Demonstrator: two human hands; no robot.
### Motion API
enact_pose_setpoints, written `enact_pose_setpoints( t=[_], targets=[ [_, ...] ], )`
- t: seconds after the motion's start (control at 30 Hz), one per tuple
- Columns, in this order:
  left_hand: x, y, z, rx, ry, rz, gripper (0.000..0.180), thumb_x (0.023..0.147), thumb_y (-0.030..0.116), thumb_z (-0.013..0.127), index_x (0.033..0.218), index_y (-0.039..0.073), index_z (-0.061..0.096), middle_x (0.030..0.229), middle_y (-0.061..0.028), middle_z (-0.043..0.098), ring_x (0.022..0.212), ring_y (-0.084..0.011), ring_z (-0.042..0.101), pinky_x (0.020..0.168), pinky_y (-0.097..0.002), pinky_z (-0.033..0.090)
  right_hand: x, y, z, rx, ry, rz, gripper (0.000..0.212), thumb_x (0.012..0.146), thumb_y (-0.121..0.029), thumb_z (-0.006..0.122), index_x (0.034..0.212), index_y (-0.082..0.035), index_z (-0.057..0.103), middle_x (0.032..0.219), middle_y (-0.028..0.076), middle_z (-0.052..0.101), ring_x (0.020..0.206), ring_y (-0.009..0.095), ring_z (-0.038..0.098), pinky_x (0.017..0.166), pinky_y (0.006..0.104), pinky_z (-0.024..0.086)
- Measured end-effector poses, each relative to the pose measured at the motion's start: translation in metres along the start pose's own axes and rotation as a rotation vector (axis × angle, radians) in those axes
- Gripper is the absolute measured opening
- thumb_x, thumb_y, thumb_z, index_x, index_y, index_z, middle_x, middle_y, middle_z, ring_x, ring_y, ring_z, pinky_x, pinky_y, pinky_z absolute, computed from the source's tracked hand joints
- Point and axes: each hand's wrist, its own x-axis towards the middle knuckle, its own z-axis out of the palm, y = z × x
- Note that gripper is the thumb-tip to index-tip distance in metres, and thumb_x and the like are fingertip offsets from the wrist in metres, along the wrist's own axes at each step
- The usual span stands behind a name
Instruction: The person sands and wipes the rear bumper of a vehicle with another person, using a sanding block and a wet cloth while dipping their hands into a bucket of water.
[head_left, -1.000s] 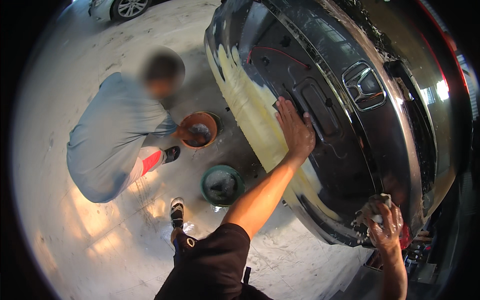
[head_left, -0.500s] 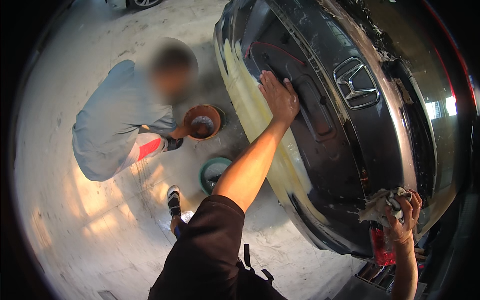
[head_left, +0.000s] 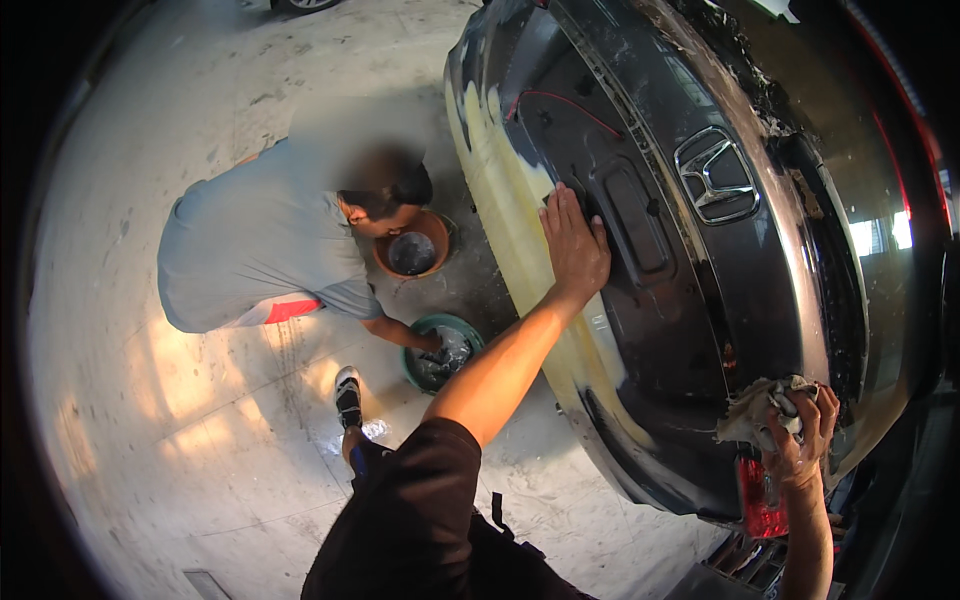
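Observation:
The rear of a dark car [head_left: 700, 330] fills the right half, with a pale yellow filler patch [head_left: 515, 195] along its bumper. My left hand [head_left: 580, 245] lies on the bumper beside this patch, its fingers stretched out. A small dark edge shows at its fingertips; I cannot tell what it is. At the lower right my right hand [head_left: 803, 430] is closed round a crumpled, dirty grey rag [head_left: 750, 412], against the car's corner just above a red tail light [head_left: 762, 497].
To the left a person in a grey shirt [head_left: 265, 235] bends over a brown bucket [head_left: 437, 233], one hand inside a green basin [head_left: 408, 362] of water. A chrome emblem [head_left: 717, 175] sits on the car's trunk lid. Dark equipment [head_left: 745, 560] stands at the lower right.
My left hand has moved slightly down and right along the bumper. The other person has leaned in and shifted a hand from the brown bucket to the green basin. My right hand stays put.

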Motion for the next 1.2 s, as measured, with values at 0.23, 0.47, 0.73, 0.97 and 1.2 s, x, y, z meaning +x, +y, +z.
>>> enact_pose_setpoints(
  t=[0.23, 0.47, 0.73, 0.97, 1.2],
  targets=[
    [0.022, -0.018, 0.000, 0.008, -0.079, -0.036, 0.056, 0.097, 0.022, 0.045, 0.140, -0.012, 0.035, 0.151, -0.0311, 0.027, 0.142, -0.0436, 0.023, 0.116, -0.0571, 0.014, -0.001, 0.001, 0.000, -0.001, -0.007, 0.004, 0.032, 0.070, -0.020, 0.062, 0.102, -0.016, 0.064, 0.111, 0.015, 0.057, 0.105, 0.038, 0.052, 0.086, 0.0575, 0.045],
    [0.061, -0.055, -0.017, 0.162, -0.149, -0.015, 0.053, 0.100, 0.021, 0.040, 0.147, -0.003, 0.030, 0.158, -0.0192, 0.023, 0.147, -0.0395, 0.015, 0.116, -0.0592, 0.012, 0.000, -0.004, 0.001, 0.011, 0.011, 0.009, 0.031, 0.070, -0.022, 0.063, 0.101, -0.016, 0.064, 0.112, 0.015, 0.057, 0.106, 0.038, 0.052, 0.086, 0.0576, 0.045],
    [0.059, -0.069, -0.021, 0.213, -0.135, 0.070, 0.054, 0.099, 0.022, 0.042, 0.146, -0.002, 0.033, 0.160, -0.0135, 0.020, 0.148, -0.0355, 0.015, 0.114, -0.0612, 0.016, 0.002, -0.007, -0.001, -0.003, 0.000, 0.020, 0.031, 0.070, -0.023, 0.064, 0.101, -0.016, 0.063, 0.113, 0.015, 0.057, 0.106, 0.038, 0.052, 0.087, 0.0576, 0.045],
    [-0.006, -0.046, -0.020, 0.135, -0.223, 0.130, 0.055, 0.099, 0.017, 0.043, 0.149, 0.001, 0.029, 0.159, -0.0156, 0.020, 0.148, -0.0395, 0.014, 0.114, -0.0621, 0.014, -0.004, -0.003, -0.001, -0.012, -0.030, 0.029, 0.034, 0.069, -0.023, 0.064, 0.103, -0.017, 0.063, 0.113, 0.015, 0.056, 0.105, 0.038, 0.052, 0.087, 0.0573, 0.044],
    [0.047, -0.059, -0.020, 0.190, -0.161, 0.110, 0.055, 0.097, 0.020, 0.045, 0.146, -0.003, 0.032, 0.158, -0.0163, 0.023, 0.147, -0.0366, 0.016, 0.115, -0.0587, 0.017, 0.001, -0.008, 0.001, -0.020, -0.013, 0.041, 0.034, 0.071, -0.023, 0.064, 0.104, -0.017, 0.063, 0.113, 0.015, 0.056, 0.105, 0.039, 0.052, 0.087, 0.0579, 0.044]
  ],
)
